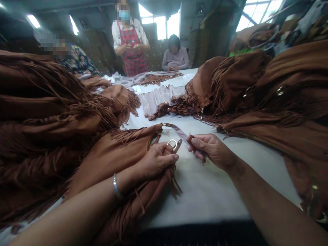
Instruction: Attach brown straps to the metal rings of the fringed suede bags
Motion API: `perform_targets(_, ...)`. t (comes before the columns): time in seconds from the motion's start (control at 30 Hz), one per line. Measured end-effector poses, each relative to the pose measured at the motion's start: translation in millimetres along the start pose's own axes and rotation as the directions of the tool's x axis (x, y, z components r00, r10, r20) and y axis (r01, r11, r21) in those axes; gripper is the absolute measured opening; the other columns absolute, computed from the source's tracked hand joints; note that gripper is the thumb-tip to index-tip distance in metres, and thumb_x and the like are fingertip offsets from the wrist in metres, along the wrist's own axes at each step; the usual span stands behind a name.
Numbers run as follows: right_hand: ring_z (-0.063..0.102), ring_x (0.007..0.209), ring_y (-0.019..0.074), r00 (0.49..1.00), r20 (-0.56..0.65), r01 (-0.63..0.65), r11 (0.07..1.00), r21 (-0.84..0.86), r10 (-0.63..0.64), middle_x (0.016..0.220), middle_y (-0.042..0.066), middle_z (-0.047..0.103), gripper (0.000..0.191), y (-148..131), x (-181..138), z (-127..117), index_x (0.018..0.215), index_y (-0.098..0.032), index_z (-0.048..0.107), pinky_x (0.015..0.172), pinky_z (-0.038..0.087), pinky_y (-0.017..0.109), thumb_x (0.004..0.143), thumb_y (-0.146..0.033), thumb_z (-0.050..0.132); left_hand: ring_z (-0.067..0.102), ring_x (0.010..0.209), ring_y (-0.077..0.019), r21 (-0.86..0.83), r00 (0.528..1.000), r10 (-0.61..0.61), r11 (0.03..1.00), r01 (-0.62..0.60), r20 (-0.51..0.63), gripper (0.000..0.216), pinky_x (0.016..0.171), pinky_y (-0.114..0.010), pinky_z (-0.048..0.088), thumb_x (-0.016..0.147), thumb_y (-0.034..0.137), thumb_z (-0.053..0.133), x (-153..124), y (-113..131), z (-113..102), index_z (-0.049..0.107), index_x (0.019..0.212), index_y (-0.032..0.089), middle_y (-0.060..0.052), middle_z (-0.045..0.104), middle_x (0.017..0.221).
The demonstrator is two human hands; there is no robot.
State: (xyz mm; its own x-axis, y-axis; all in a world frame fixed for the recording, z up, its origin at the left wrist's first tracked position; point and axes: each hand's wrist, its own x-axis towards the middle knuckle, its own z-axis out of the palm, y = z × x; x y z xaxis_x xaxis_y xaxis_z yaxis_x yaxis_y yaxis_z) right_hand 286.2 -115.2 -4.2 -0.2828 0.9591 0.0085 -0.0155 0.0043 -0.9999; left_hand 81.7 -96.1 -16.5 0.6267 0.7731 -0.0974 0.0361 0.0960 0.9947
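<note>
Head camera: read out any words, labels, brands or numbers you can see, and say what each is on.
None can be read. The bag, the ring in the left hand, the strap in the right hand and the table show no lettering.
The boxes at the back are too blurred to tell.
</note>
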Motion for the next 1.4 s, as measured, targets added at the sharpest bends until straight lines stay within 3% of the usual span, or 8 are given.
perform_targets(0.3, 0.033, 0.040, 0.0042, 0.983, 0.119, -0.117, 0.979, -0.169, 0.138, 0.058, -0.001, 0.049, 0.039, 4, 3, 6, 0.072, -0.011, 0.056, 0.039, 0.020, 0.019, 0.085, -0.047, 0.053, 0.045, 0.064, -0.0088, 0.334, 0.993, 0.111, 0.938, -0.095, -0.029, 0.021, 0.056, -0.020, 0.037, 0.082, 0.034, 0.057, -5, 0, 3, 0.048, 0.091, 0.017, 0.004, 0.049, 0.073)
perform_targets(0.5, 0.035, 0.043, 0.0050, 0.994, 0.028, -0.100, 0.994, -0.037, 0.101, 0.061, -0.001, 0.048, 0.037, 8, 4, 7, 0.071, -0.012, 0.055, 0.039, 0.023, 0.019, 0.085, -0.047, 0.054, 0.049, 0.061, -0.0099, 0.574, 0.995, 0.096, 0.813, -0.099, 0.035, 0.019, 0.054, -0.021, 0.033, 0.085, 0.038, 0.052, -4, 6, 5, 0.047, 0.085, 0.020, 0.004, 0.057, 0.071)
perform_targets(0.6, 0.032, 0.042, 0.0057, 0.995, 0.019, -0.091, 0.990, -0.109, 0.094, 0.051, -0.004, 0.043, 0.037, 10, 5, 9, 0.071, -0.013, 0.053, 0.039, 0.022, 0.019, 0.087, -0.046, 0.051, 0.049, 0.060, -0.0108, 0.675, 0.996, 0.067, 0.733, -0.086, 0.054, 0.018, 0.053, -0.021, 0.033, 0.085, 0.038, 0.050, -3, 9, 7, 0.046, 0.083, 0.021, 0.004, 0.057, 0.070)
perform_targets(0.7, 0.031, 0.042, 0.0057, 0.993, 0.048, -0.096, 0.982, -0.162, 0.105, 0.048, -0.005, 0.041, 0.036, 13, 4, 8, 0.071, -0.013, 0.052, 0.040, 0.022, 0.019, 0.088, -0.045, 0.050, 0.053, 0.061, -0.0129, 0.781, 0.996, 0.035, 0.619, -0.086, 0.082, 0.018, 0.054, -0.022, 0.035, 0.086, 0.040, 0.048, -2, 10, 11, 0.046, 0.086, 0.021, 0.003, 0.059, 0.071)
perform_targets(0.87, 0.031, 0.041, 0.0056, 0.987, 0.081, -0.126, 0.986, -0.113, 0.136, 0.049, -0.006, 0.039, 0.034, 15, 2, 9, 0.074, -0.013, 0.052, 0.038, 0.023, 0.018, 0.088, -0.044, 0.050, 0.060, 0.070, -0.0204, 0.959, 0.996, 0.073, 0.284, 0.025, -0.047, 0.034, 0.059, -0.026, 0.041, 0.089, 0.049, 0.039, -1, 9, 26, 0.046, 0.100, 0.017, -0.006, 0.063, 0.081)
perform_targets(0.97, 0.030, 0.040, 0.0055, 0.989, 0.070, -0.123, 0.986, -0.116, 0.131, 0.048, -0.006, 0.039, 0.034, 15, 1, 11, 0.073, -0.013, 0.052, 0.038, 0.024, 0.018, 0.088, -0.043, 0.049, 0.061, 0.072, -0.0221, 0.985, 0.996, 0.075, 0.166, 0.041, -0.055, 0.039, 0.061, -0.029, 0.045, 0.091, 0.049, 0.032, -1, 8, 32, 0.049, 0.095, 0.015, -0.009, 0.062, 0.086)
perform_targets(1.13, 0.031, 0.039, 0.0057, 0.991, 0.041, -0.116, 0.979, -0.168, 0.125, 0.046, -0.006, 0.040, 0.035, 12, 1, 13, 0.070, -0.014, 0.052, 0.039, 0.023, 0.019, 0.087, -0.044, 0.051, 0.062, 0.068, -0.0236, 0.986, 0.995, 0.053, 0.145, 0.079, -0.087, 0.046, 0.060, -0.031, 0.046, 0.090, 0.052, 0.030, 2, 7, 34, 0.055, 0.089, 0.013, -0.010, 0.062, 0.079)
perform_targets(1.4, 0.036, 0.042, 0.0068, 0.992, 0.081, -0.073, 0.953, -0.295, 0.101, 0.046, -0.004, 0.042, 0.042, 11, 1, 10, 0.064, -0.015, 0.049, 0.043, 0.026, 0.020, 0.088, -0.049, 0.047, 0.059, 0.060, -0.0218, 0.984, 1.000, -0.011, 0.176, 0.003, -0.002, 0.057, 0.060, -0.031, 0.044, 0.089, 0.059, 0.026, 6, 6, 26, 0.058, 0.076, 0.014, -0.011, 0.062, 0.068)
